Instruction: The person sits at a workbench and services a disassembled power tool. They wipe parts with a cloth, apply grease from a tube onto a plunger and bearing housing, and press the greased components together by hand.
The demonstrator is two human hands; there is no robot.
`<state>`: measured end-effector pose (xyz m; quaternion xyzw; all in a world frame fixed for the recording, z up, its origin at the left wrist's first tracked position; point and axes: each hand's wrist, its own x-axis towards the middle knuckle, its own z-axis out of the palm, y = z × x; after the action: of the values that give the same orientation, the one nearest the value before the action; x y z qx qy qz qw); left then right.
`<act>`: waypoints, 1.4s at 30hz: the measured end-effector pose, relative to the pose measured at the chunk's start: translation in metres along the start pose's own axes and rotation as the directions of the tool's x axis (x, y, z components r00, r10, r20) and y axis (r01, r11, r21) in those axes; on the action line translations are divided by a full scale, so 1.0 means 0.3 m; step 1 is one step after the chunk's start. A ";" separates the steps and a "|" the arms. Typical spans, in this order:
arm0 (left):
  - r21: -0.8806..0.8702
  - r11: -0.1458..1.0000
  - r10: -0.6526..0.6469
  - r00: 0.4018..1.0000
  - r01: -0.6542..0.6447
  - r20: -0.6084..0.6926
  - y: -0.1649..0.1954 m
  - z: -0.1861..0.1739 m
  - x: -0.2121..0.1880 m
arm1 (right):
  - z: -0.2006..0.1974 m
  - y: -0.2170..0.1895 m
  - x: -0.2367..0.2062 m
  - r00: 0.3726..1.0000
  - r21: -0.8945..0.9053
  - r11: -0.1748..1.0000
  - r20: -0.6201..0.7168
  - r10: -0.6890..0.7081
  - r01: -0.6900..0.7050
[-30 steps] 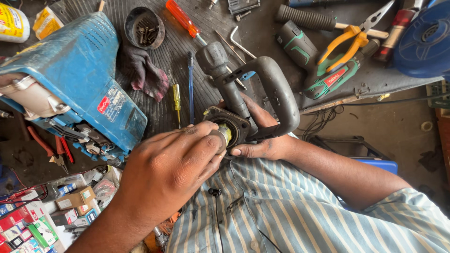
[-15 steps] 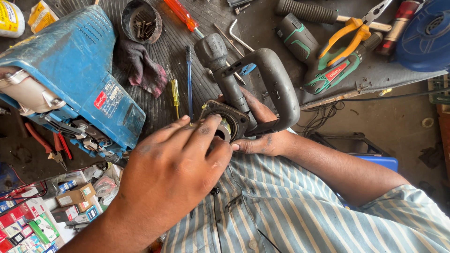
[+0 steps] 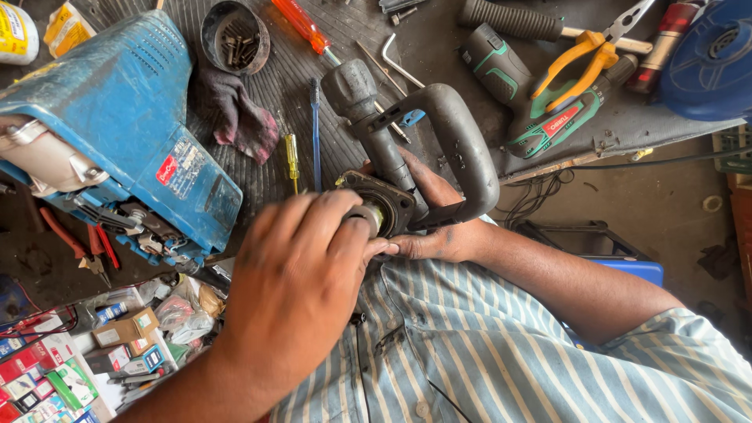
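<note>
The grey power-tool body [image 3: 407, 149] with its loop handle is held above the edge of the counter [image 3: 439, 39], close to the person's striped shirt [image 3: 501, 352], its open square flange end [image 3: 376, 204] facing the person. The right hand [image 3: 439, 227] is wrapped under the loop handle and grips it closed from below. The left hand [image 3: 301, 274] lies over the flange with its fingertips [image 3: 356, 235] pressed on the round part seated in the opening; whether it pinches that part or only pushes on it cannot be told, since the palm hides it.

The main risk is that the round part cocks in its seat if the fingers press off-centre, and then jams or scores the bore. The tool also rests in only 1 grip, so a hard push from the left hand could twist it out of the right hand and drop it off the counter edge. A small part freed from the opening could fall into the shirt folds or the box clutter [image 3: 70, 360] below.

Just beside the work lie a yellow screwdriver [image 3: 291, 157] and a blue screwdriver [image 3: 316, 133], with a dark rag [image 3: 239, 117], a round tin of screws [image 3: 233, 31] and a large blue tool housing [image 3: 125, 117] further left; a jolted elbow could sweep the screwdrivers off.
</note>
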<state>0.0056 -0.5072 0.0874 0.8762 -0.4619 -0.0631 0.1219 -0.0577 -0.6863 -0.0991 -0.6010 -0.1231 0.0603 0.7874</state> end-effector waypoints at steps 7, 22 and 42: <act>-0.185 0.981 -0.057 0.998 0.052 -0.019 -0.073 0.038 -0.005 | -0.005 0.001 0.000 1.000 -0.004 1.000 -0.003 0.030 -0.030; -0.968 -0.017 -0.349 0.905 0.252 0.242 -0.149 0.280 -0.085 | 0.009 -0.020 0.005 0.999 -0.063 0.997 -0.009 0.034 -0.034; -0.979 -0.112 -0.393 0.898 0.169 0.200 -0.121 0.273 -0.113 | 0.043 -0.041 0.012 0.997 -0.063 0.995 -0.015 0.076 -0.077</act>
<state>-0.0030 -0.4721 -0.0013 0.5955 -0.0651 -0.3292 0.7299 -0.0584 -0.6768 -0.0836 -0.6304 -0.0968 0.0825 0.7658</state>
